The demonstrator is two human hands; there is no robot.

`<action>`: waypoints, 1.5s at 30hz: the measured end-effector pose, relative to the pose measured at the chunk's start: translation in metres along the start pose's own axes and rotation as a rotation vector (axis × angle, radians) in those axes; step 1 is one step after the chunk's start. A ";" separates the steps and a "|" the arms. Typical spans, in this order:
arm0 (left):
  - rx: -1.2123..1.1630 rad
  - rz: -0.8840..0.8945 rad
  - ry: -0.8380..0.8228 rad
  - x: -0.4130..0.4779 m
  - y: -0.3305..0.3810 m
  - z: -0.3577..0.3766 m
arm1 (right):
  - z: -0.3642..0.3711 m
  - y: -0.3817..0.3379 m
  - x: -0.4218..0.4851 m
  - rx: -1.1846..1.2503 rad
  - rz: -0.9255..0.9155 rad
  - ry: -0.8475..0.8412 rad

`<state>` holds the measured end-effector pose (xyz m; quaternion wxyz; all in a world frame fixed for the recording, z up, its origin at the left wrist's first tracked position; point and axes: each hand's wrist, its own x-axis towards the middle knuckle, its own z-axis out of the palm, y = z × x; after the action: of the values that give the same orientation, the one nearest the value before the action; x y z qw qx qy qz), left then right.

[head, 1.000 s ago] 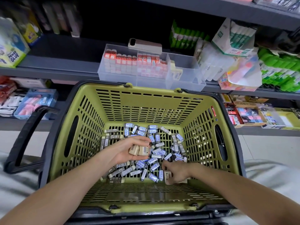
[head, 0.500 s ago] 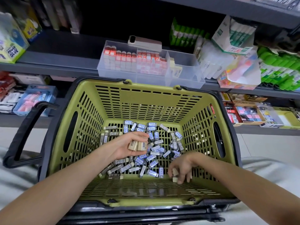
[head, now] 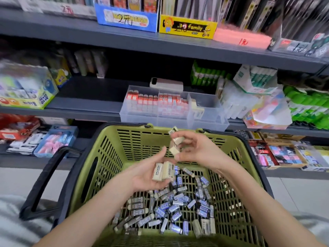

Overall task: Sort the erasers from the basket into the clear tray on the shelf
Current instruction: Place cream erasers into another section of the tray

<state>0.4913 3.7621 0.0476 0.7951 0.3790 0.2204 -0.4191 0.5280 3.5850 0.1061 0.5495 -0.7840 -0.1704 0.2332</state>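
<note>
Left hand (head: 147, 175) grips two cream rectangular erasers (head: 162, 171); right hand (head: 197, 150) pinches more. Advise standing them upright at the right end of the clear plastic tray (head: 210, 123).

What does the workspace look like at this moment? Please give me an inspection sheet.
Surface: grey shelf behind a green basket.
Job's things: sleeved erasers piled on the basket floor; clear tray on the shelf, its left compartments filled with red-topped items, its right one holding a few cream pieces.
Clutter: white phone-like device at the tray's back edge.
Hands: left hand holds cream erasers above the basket; right hand pinches further erasers beside it.
Cables: nothing seen.
Surroundings: glue box at left, green glue sticks at right, display boxes on the shelf above.
</note>
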 end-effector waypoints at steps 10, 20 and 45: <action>0.059 0.039 -0.121 -0.007 0.042 0.031 | -0.015 -0.014 0.014 -0.034 -0.239 0.342; 0.004 0.237 -0.022 0.001 0.100 0.052 | -0.127 -0.006 0.070 -0.424 0.017 0.723; 0.399 0.332 0.051 0.048 0.159 0.068 | -0.136 -0.007 0.110 -0.307 -0.137 0.322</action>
<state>0.6525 3.7419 0.1239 0.7566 0.5699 0.0880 -0.3084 0.6950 3.5385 0.1318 0.4584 -0.8721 -0.1669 0.0385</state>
